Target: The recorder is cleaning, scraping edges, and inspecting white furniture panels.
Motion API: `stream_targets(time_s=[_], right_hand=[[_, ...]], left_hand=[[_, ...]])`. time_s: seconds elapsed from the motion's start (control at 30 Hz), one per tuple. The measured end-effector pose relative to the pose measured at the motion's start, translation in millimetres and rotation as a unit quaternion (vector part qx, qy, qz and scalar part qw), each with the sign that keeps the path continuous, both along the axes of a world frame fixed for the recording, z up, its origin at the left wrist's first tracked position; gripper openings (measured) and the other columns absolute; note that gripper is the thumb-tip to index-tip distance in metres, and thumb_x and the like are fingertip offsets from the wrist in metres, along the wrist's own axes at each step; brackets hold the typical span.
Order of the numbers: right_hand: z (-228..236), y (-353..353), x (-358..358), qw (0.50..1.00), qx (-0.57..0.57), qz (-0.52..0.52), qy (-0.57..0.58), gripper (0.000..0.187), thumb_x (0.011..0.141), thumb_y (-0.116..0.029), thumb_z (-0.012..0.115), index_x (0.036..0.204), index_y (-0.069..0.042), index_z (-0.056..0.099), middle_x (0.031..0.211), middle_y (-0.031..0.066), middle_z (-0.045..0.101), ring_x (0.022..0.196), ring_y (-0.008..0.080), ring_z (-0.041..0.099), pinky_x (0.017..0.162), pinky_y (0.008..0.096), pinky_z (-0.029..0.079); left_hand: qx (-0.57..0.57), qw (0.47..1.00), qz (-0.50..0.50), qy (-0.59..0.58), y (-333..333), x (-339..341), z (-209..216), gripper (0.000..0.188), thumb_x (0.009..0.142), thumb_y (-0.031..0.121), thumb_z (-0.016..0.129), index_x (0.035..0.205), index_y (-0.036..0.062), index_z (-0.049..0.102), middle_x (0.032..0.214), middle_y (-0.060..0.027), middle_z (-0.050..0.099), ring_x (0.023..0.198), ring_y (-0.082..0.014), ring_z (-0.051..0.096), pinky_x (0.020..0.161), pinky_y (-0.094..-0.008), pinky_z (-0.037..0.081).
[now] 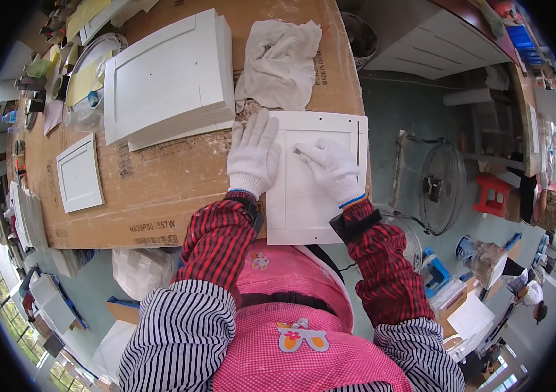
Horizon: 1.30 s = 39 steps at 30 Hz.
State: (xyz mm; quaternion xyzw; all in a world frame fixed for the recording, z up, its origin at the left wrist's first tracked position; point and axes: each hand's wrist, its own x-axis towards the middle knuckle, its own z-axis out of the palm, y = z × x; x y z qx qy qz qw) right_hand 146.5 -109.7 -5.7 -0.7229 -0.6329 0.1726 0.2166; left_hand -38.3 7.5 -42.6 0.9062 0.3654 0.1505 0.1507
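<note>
A white framed panel [304,219] lies flat at the right front edge of the cardboard-covered table, with small dark holes and a dark groove along its right side. My left hand [253,155], in a white knit glove, rests open on the panel's left edge, fingers stretched out and pointing away from me. Over the middle of the panel, my gloved right hand [335,171] is closed, thumb and fingers pinched together. A small dark tip shows at its fingertips; what it belongs to is hidden. Beyond the panel lies a crumpled white cloth [281,62].
A stack of white panels [160,75] stands left of the cloth. Farther left is a smaller white framed panel [80,175] on the cardboard [137,202]. Right of the table are a standing fan [440,186] and a red stool [491,195]. Other people work at the far right.
</note>
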Motion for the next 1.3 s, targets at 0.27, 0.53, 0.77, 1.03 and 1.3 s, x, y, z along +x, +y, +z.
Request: stream_targets(time_s=[0.27, 0.53, 0.77, 1.03, 1.3], right_hand=[[-3.0, 3.0, 2.7, 1.0, 0.017, -0.01, -0.011, 0.032, 0.092, -0.017, 0.07, 0.123, -0.022, 0.077, 0.089, 0.0123, 0.062, 0.085, 0.0342, 0.063, 0.072, 0.047, 0.051], [-10.0, 1.5, 9.6, 0.999, -0.028, 0.013, 0.021, 0.028, 0.094, -0.023, 0.067, 0.12, -0.026, 0.077, 0.092, 0.0117, 0.063, 0.087, 0.0325, 0.065, 0.072, 0.046, 0.052], [-6.5, 4.4, 11.9, 0.999, 0.013, 0.017, 0.047, 0.026, 0.09, -0.016, 0.07, 0.114, -0.022, 0.078, 0.085, 0.0121, 0.061, 0.081, 0.0339, 0.064, 0.07, 0.0459, 0.052], [-4.7, 5.6, 9.1, 0.999, -0.005, 0.026, 0.032, 0.024, 0.091, -0.017, 0.067, 0.113, -0.022, 0.077, 0.086, 0.0128, 0.062, 0.082, 0.0336, 0.065, 0.069, 0.0457, 0.051], [-10.5, 1.1, 12.1, 0.998, 0.002, 0.039, 0.041, 0.027, 0.092, -0.018, 0.067, 0.118, -0.023, 0.075, 0.086, 0.0132, 0.063, 0.082, 0.0337, 0.065, 0.069, 0.0451, 0.051]], left_hand=[[0.011, 1.0, -0.001, -0.008, -0.7, -0.3, -1.4, 0.054, 0.098, 0.026, 0.057, 0.15, 0.0099, 0.055, 0.163, -0.0152, 0.045, 0.149, -0.0326, 0.044, 0.127, -0.0538, 0.025], [0.005, 1.0, -0.005, -0.015, 0.2, 1.7, 2.2, 0.054, 0.097, 0.025, 0.059, 0.149, 0.0094, 0.055, 0.163, -0.016, 0.045, 0.15, -0.0339, 0.043, 0.127, -0.0549, 0.025], [-0.001, 1.0, -0.016, -0.012, 2.3, 0.3, 2.3, 0.055, 0.1, 0.026, 0.053, 0.152, 0.0086, 0.052, 0.163, -0.0182, 0.044, 0.148, -0.0377, 0.043, 0.126, -0.0567, 0.026], [0.011, 1.0, -0.003, -0.009, 1.1, -1.0, 1.3, 0.054, 0.097, 0.025, 0.06, 0.149, 0.0096, 0.055, 0.162, -0.016, 0.046, 0.148, -0.0343, 0.045, 0.127, -0.0548, 0.025], [-0.006, 1.0, -0.01, -0.009, 0.8, 1.5, 3.9, 0.055, 0.099, 0.025, 0.056, 0.151, 0.0084, 0.053, 0.162, -0.0179, 0.045, 0.148, -0.0368, 0.044, 0.127, -0.0561, 0.025]])
